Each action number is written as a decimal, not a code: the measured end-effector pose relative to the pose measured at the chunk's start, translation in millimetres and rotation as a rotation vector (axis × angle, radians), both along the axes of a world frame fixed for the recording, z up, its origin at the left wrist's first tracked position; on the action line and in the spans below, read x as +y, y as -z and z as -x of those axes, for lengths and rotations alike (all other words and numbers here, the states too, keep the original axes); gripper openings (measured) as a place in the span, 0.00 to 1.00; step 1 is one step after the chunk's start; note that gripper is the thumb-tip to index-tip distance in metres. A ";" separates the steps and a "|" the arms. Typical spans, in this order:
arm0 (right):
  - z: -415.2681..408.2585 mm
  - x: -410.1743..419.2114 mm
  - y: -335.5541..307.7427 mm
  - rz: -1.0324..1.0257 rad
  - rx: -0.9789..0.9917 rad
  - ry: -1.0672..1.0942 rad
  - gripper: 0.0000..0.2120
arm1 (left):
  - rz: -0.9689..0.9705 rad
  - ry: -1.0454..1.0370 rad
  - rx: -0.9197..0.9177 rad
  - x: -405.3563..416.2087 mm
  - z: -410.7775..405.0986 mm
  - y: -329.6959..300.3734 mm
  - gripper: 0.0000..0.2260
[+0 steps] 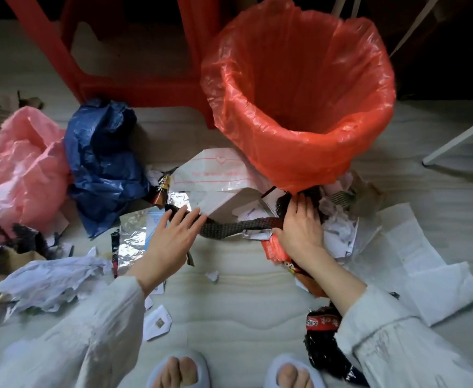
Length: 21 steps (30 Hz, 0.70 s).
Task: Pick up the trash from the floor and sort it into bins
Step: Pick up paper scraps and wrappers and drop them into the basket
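Note:
A bin lined with a red plastic bag [299,113] stands on the pale floor ahead of me. Trash lies around its base. A dark patterned strip [238,226] runs between my hands. My left hand [171,242] hovers with straight, spread fingers over the strip's left end and a sheet of silver foil [134,239]. My right hand [299,228] lies on the strip's right end and on dark crumpled trash at the bin's foot, fingers fairly straight. An orange wrapper [271,247] shows beneath that wrist. A white plastic bag with pink print [215,175] lies behind the strip.
A blue bag [103,163] and a pink bag [25,169] lie at the left, with crumpled white paper [53,278] nearer me. White sheets [425,261] spread at the right. A black-and-red wrapper [322,331] lies by my right sleeve. A red stool [134,88] stands behind.

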State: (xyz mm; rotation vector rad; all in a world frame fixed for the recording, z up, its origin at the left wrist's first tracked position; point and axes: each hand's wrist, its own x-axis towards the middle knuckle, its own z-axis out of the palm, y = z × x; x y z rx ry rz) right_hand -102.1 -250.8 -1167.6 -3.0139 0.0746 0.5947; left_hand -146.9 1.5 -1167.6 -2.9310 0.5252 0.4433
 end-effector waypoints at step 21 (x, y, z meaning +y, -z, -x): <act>19.8 -5.8 -140.6 -0.217 -0.210 0.030 0.19 | 0.524 -0.291 -0.091 -19.2 2.9 -119.6 0.09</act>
